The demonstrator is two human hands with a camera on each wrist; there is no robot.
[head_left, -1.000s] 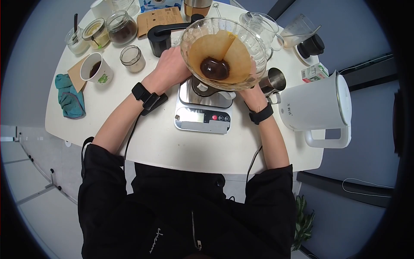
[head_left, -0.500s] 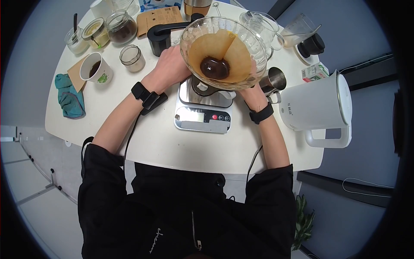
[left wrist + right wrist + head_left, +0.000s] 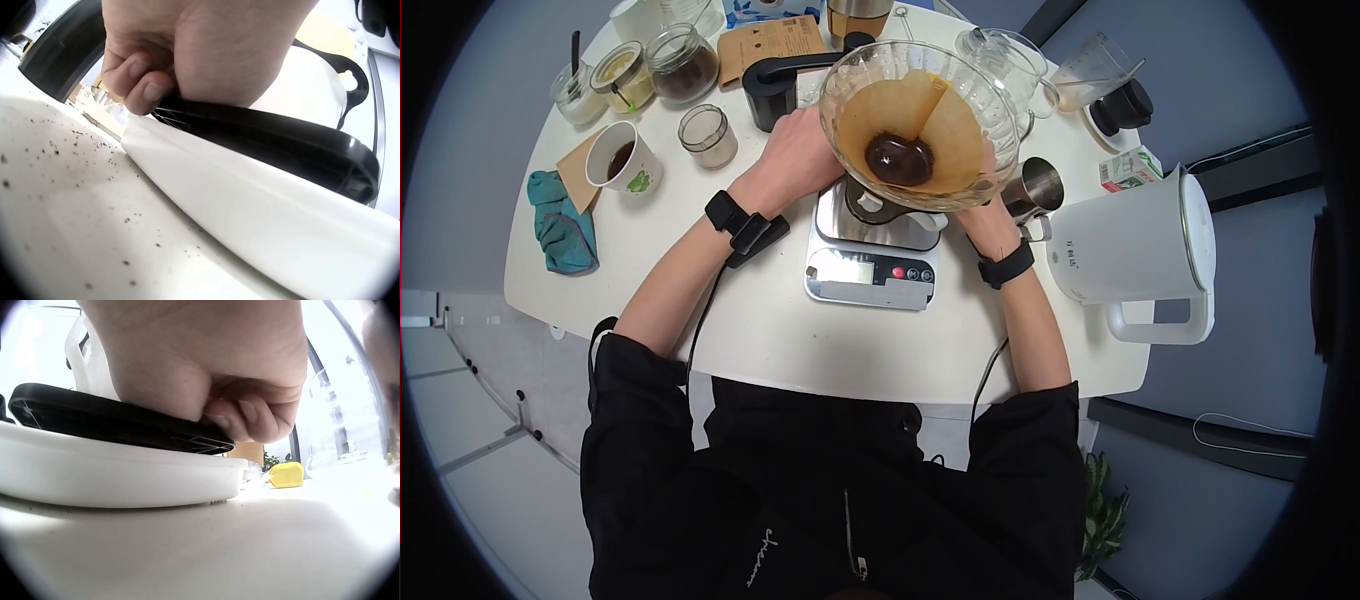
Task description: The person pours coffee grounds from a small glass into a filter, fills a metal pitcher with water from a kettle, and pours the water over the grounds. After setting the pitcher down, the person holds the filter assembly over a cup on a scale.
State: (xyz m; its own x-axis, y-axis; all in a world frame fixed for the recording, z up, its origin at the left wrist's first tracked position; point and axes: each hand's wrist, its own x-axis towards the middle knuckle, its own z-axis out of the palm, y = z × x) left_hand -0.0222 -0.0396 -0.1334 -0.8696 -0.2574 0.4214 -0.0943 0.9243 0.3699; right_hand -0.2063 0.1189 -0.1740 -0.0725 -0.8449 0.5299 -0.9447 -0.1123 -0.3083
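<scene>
A ribbed glass coffee dripper (image 3: 1004, 125) stands above the digital kitchen scale (image 3: 875, 290) in the head view. Inside its paper filter (image 3: 870, 112), dark coffee (image 3: 900, 160) pools at the bottom. My left hand (image 3: 798, 158) and right hand (image 3: 990, 222) flank it low down, the dripper covering most of their fingers. In the left wrist view, my hand's curled fingers (image 3: 140, 78) come down at the end of the scale's black platform (image 3: 275, 144). Similarly, the right wrist view has curled fingertips (image 3: 250, 415) right at the platform edge (image 3: 119, 422). I cannot tell what the hidden fingers hold.
A white electric kettle (image 3: 1115, 240) and metal cup (image 3: 1037, 185) stand to the right. Left are a paper cup of coffee (image 3: 635, 165), a small jar (image 3: 708, 140) and a teal cloth (image 3: 565, 230). A black-handled grinder (image 3: 770, 95) stands close behind my left hand.
</scene>
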